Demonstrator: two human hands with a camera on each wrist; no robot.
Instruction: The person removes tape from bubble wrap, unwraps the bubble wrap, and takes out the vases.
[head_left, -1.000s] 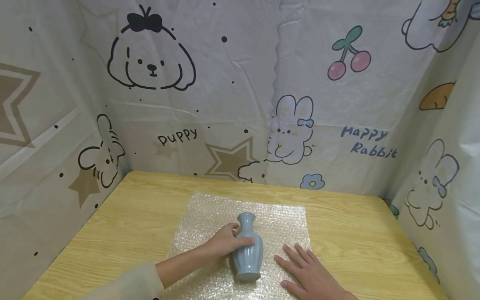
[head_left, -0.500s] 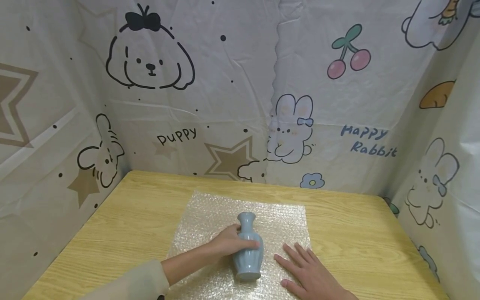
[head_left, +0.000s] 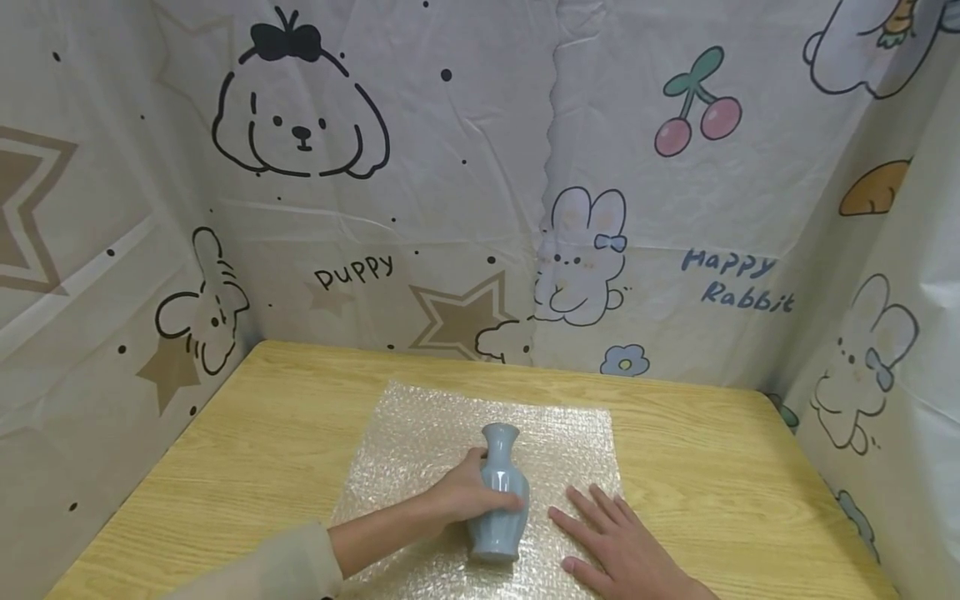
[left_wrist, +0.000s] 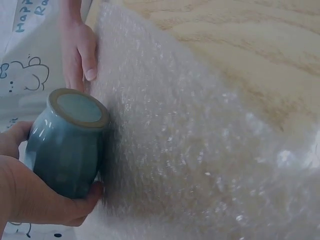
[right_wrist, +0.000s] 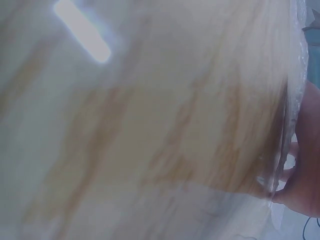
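Observation:
A pale blue glazed vase (head_left: 501, 533) lies on its side or tilted over the sheet of bubble wrap (head_left: 420, 433), its mouth toward the back wall. My left hand (head_left: 465, 492) grips the vase's body from the left, with the thumb across the top. In the left wrist view the vase's base (left_wrist: 79, 108) faces the camera. How fully the vase rests on the wrap I cannot tell. My right hand (head_left: 618, 542) lies spread and flat on the wrap's right side, apart from the vase. In the right wrist view that hand (right_wrist: 306, 165) shows only at the edge.
The bubble wrap lies on a yellow wood-grain table (head_left: 247, 450). A printed cloth (head_left: 450, 208) with cartoon rabbits, a puppy and stars hangs around the back and sides of the table.
My left hand has shifted a little to the right, its thumb reaching further across the vase. The vase's neck has swung slightly right. My right hand has stayed in place.

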